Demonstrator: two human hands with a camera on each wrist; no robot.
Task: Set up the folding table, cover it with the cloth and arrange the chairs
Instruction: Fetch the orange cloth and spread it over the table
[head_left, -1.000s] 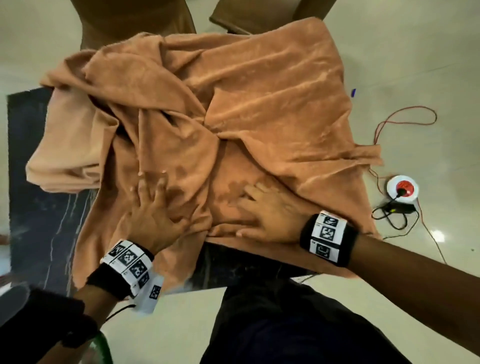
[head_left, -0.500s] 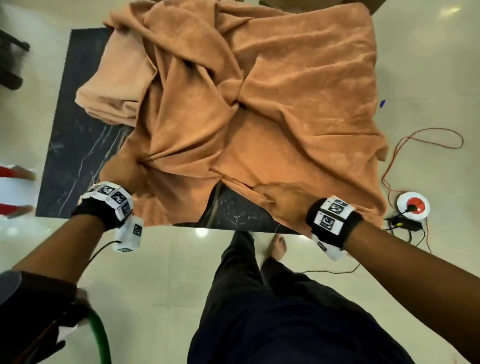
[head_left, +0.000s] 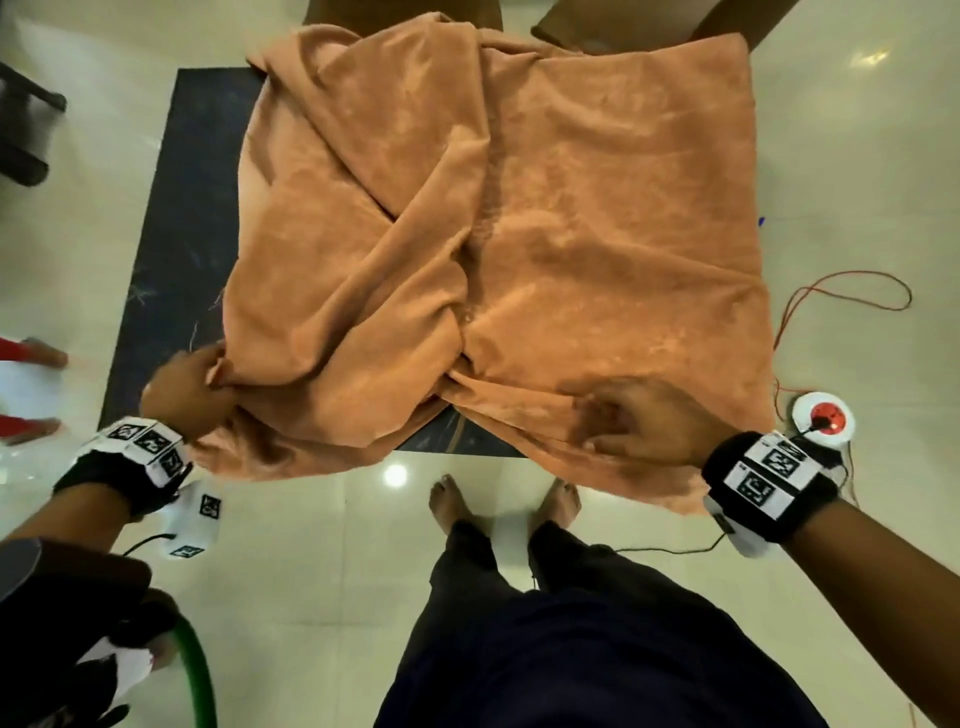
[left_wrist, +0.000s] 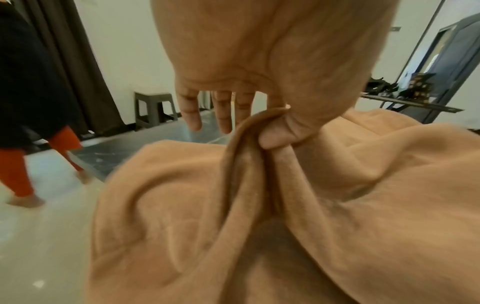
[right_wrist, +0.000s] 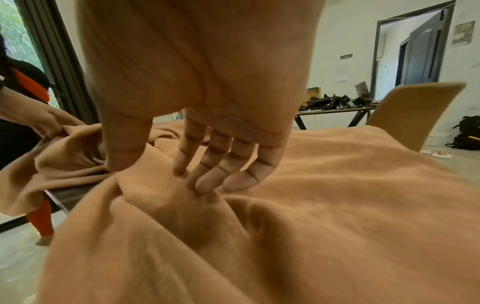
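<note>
An orange-brown cloth (head_left: 571, 234) lies rumpled over the dark folding table (head_left: 176, 234), whose left strip and near edge show bare. My left hand (head_left: 210, 376) is at the near left of the cloth; in the left wrist view its thumb and forefinger (left_wrist: 267, 133) pinch a gathered fold while the other fingers stay straight. My right hand (head_left: 613, 421) rests palm down on the cloth at the near right edge, its fingertips (right_wrist: 205, 185) pressing into the fabric. Two tan chairs (head_left: 649, 21) stand at the far side, one also in the right wrist view (right_wrist: 410, 111).
Another person in red trousers (head_left: 31, 358) stands left of the table. A white and red power reel (head_left: 823, 418) with a red wire (head_left: 852, 291) lies on the floor to the right. My bare feet (head_left: 452, 499) are at the near edge. A grey stool (left_wrist: 153, 107) stands beyond.
The cloth has been drawn toward the near edge and lies flatter. My left hand went from flat on the cloth to pinching a fold at the near left. My right hand slid nearer and right.
</note>
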